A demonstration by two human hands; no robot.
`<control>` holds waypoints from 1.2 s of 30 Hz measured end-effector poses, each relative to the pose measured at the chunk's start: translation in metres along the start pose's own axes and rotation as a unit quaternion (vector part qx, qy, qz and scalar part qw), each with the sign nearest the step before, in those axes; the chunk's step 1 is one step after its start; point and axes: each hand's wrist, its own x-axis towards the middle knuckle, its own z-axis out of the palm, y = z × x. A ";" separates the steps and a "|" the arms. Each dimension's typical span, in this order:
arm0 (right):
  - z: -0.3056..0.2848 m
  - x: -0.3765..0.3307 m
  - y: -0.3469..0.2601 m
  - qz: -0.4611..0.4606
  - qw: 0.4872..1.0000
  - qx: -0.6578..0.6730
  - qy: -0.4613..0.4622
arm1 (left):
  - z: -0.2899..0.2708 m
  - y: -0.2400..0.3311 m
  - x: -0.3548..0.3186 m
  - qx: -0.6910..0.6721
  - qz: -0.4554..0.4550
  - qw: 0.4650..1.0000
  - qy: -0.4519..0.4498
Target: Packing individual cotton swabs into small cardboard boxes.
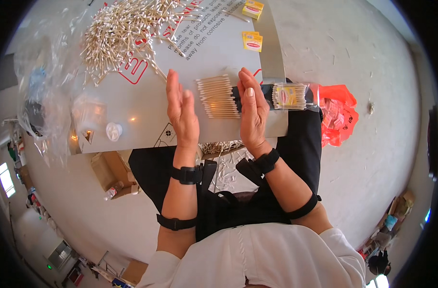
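A flat row of cotton swabs (219,97) lies on the grey printed sheet (147,108) between my hands. My left hand (183,115) stands on edge to the left of the row, fingers stretched out and nothing in it, with a gap to the swabs. At the row's other end, my right hand (255,115) is also on edge with straight fingers, close to the swab tips; I cannot tell if it touches them. Just right of it lies a clear bag (289,96) of swabs with a yellow card, over a dark strip.
A large heap of loose swabs (118,38) covers the far left. Yellow cards (252,42) lie at the far right, crumpled clear plastic (46,81) at the left, near a small white tub (114,131). Below are a cardboard box (111,173) and a red bag (339,115).
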 end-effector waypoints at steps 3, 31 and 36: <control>-0.001 0.002 0.001 0.002 1.000 -0.002 0.004 | -0.008 0.003 0.000 0.250 0.116 0.961 0.001; -0.029 -0.003 -0.010 0.044 0.991 0.088 0.091 | -0.038 0.047 -0.053 0.353 0.084 0.886 -0.289; -0.032 -0.008 -0.007 0.045 0.994 0.072 0.074 | -0.029 0.041 -0.051 0.474 0.149 0.848 -0.183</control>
